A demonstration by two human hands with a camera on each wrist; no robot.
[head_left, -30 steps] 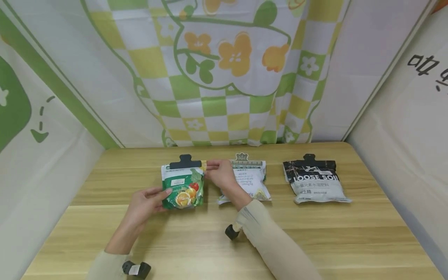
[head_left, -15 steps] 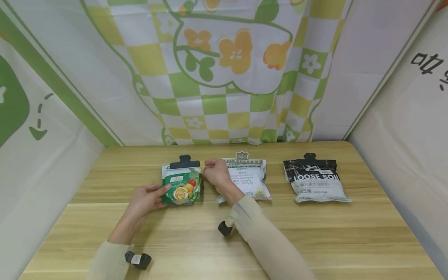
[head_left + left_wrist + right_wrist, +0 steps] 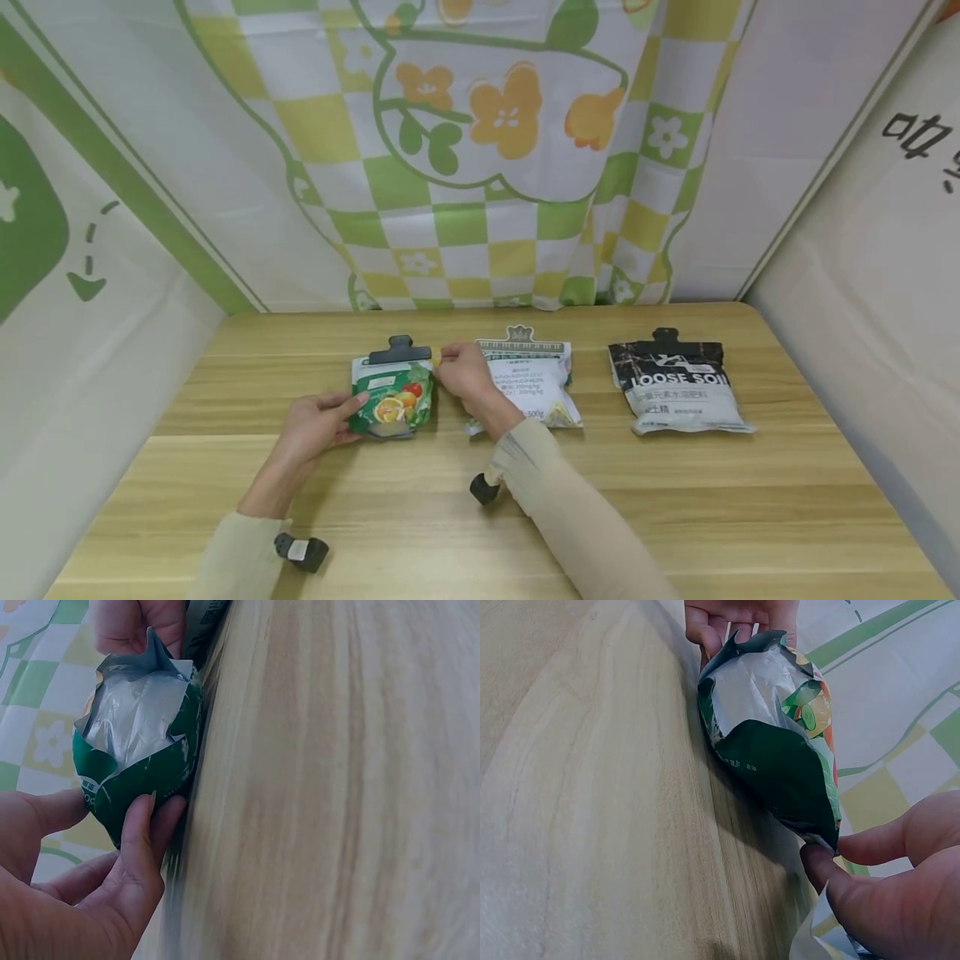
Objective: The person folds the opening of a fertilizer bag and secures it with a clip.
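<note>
A green pouch printed with fruit and vegetables has a black bag clip across its top edge. My left hand grips its left side, thumb on the front. At the upper right corner, my right hand pinches the pouch edge between thumb and fingers. From the left wrist view, the pouch's folded, pale silvery underside faces the camera. In the right wrist view the right thumb and a finger close on the pouch's near corner.
Right of the pouch lies a white bag with a piano-patterned clip, partly behind the right hand. A black-and-grey "LOOSE SOIL" bag with a black clip lies farther right. A checkered curtain hangs behind the wooden table.
The pouch's bottom has come up a little and its front has tilted back, with both hands still on it. The right hand has shifted slightly left. The other two bags stay put.
</note>
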